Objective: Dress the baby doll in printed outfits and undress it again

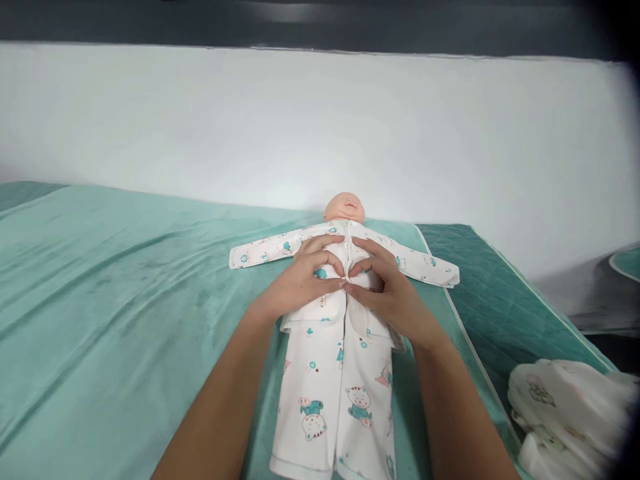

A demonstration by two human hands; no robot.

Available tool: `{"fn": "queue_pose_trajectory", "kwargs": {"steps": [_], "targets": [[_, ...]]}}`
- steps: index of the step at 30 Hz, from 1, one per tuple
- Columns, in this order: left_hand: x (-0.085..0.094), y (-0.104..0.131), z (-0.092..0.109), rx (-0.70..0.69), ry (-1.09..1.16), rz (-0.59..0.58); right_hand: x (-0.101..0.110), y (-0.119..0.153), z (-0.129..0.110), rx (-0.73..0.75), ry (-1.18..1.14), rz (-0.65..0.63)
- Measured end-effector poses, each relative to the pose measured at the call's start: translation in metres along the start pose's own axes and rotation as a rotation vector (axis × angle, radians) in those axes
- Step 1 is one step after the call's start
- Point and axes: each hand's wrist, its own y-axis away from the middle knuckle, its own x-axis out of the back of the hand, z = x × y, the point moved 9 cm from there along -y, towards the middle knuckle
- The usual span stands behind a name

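On its back lies a baby doll [345, 208], head toward the wall, dressed in a white printed jacket [320, 310] and matching trousers [310, 380]. Both jacket sleeves stretch out to the sides. My left hand [315, 270] pinches the left front edge of the jacket at chest height, thumb and index finger pressed together. From the other side my right hand [377, 277] pinches the right front edge, its fingertips nearly meeting those of the left. Below the hands the jacket front hangs apart. The fastening between the fingertips is hidden.
A light green blanket [125, 300] with folds covers the surface under the doll. To the right is a darker green quilted cover [480, 287]. A bundle of white printed cloth [565, 413] lies at the lower right. Behind stands a white wall [250, 127].
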Motion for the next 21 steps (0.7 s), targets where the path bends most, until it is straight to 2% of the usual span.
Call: {"fn": "queue_pose_trajectory", "kwargs": {"steps": [4,9,12,14,17,19,21], "targets": [[0.001,0.0,-0.002,-0.012,0.024,-0.014,0.002,0.001,0.001,0.019,0.0,0.002],[0.003,0.001,-0.006,0.0,0.082,-0.021,0.003,0.0,0.006,-0.031,-0.055,0.03],[0.004,0.001,-0.006,0.019,0.155,0.006,0.003,-0.001,0.001,0.006,-0.034,0.071],[0.006,0.001,-0.01,0.057,0.282,0.053,0.001,-0.002,-0.002,0.022,-0.012,0.089],[0.017,0.002,-0.027,0.138,0.59,0.252,0.002,-0.002,0.002,-0.049,-0.078,0.109],[0.031,0.006,-0.051,0.197,0.769,0.475,0.011,0.001,0.012,-0.142,-0.278,0.191],[0.047,0.019,-0.079,0.282,0.823,0.748,0.024,0.008,0.033,-0.276,-0.567,0.338]]}}
